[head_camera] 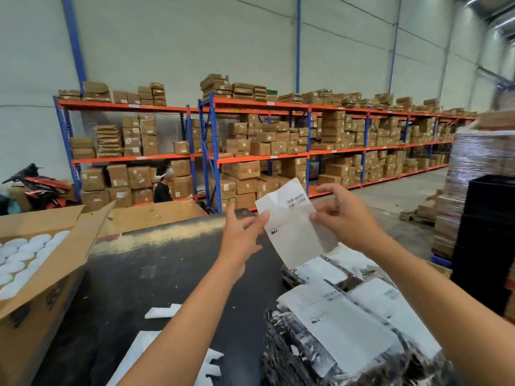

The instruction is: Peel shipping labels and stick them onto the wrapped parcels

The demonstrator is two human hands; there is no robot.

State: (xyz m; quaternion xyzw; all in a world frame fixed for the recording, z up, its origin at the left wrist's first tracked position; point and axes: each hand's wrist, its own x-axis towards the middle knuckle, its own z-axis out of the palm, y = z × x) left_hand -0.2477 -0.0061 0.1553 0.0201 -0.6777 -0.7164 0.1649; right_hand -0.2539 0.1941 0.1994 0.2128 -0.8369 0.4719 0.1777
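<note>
**Label held up between both hands over the packing table**

Both hands hold a white shipping label [288, 222] up in the air above the far side of the dark table [145, 274]. The left hand [242, 240] pinches the label's left edge between thumb and fingertips. The right hand [341, 215] grips the right edge, with its fingers curled around the paper. A barcode shows near the label's top right corner, and its lower end hangs down toward the parcels.

Wrapped parcels [342, 330] lie heaped on the near right of the table, several with white labels on top. White scraps of backing paper [164, 312] lie on the near table. An open cardboard box [41, 263] of white round things stands at the left. Far behind, shelves [262, 140] hold brown cartons, and a person [163, 185] sits before them.
</note>
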